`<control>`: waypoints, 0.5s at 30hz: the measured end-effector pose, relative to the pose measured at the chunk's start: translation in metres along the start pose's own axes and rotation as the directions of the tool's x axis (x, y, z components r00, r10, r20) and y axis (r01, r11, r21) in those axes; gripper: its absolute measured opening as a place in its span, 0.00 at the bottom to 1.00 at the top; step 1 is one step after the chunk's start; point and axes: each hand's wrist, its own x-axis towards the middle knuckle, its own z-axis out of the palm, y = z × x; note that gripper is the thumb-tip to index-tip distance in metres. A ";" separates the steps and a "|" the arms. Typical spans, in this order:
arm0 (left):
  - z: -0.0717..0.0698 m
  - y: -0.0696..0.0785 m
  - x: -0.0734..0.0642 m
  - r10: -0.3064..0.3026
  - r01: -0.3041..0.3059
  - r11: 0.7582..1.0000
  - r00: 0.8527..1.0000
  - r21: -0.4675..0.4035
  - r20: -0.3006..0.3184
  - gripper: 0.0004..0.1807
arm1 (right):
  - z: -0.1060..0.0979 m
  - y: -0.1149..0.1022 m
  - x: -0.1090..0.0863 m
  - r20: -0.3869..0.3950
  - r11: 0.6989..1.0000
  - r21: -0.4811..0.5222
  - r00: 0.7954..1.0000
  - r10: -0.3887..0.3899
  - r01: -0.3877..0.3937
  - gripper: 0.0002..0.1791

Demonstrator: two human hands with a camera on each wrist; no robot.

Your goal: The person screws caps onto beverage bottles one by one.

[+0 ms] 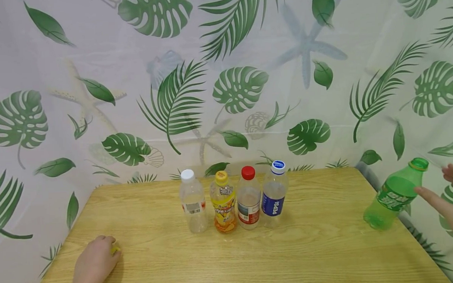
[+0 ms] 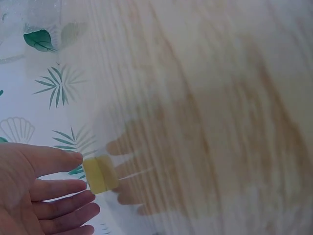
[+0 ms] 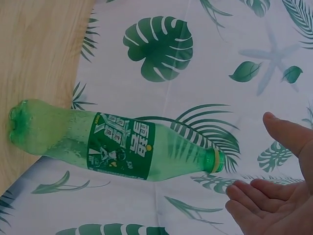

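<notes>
At the table's left side, my left hand (image 1: pixel 94 262) is low over the surface. In the left wrist view its thumb and fingertips pinch a small yellow bottle cap (image 2: pixel 97 175) at the tabletop. On the right stands a green Sprite-type bottle (image 3: pixel 120 142) with pale liquid in its lower part. A yellowish ring circles its neck, and its mouth looks uncapped. My right hand (image 3: pixel 274 196) is beside the bottle's neck, apart from it in the right wrist view. Its thumb and fingers are spread with nothing between them. The head view cuts off part of this hand.
Mid-table stand several capped bottles in a row: a clear one with a white cap (image 1: pixel 194 201), an orange drink (image 1: pixel 224 204), a red-capped one (image 1: pixel 249 199) and a Pepsi bottle (image 1: pixel 275 194). A leaf-print cloth (image 1: pixel 225 116) hangs behind the wooden table (image 1: pixel 171 264).
</notes>
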 end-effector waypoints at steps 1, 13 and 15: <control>0.000 0.000 0.000 0.001 -0.001 1.000 1.000 -0.001 -0.003 0.22 | 0.002 0.009 0.003 0.004 1.000 -0.010 1.000 -0.003 0.003 0.37; 0.007 -0.006 0.000 -0.009 0.009 1.000 1.000 0.003 -0.007 0.20 | 0.011 0.015 0.010 0.246 0.991 -0.059 0.960 0.134 -0.123 0.46; 0.007 -0.006 -0.001 -0.020 0.020 1.000 1.000 0.002 -0.003 0.21 | 0.012 0.017 0.011 0.266 0.989 -0.069 0.953 0.146 -0.133 0.47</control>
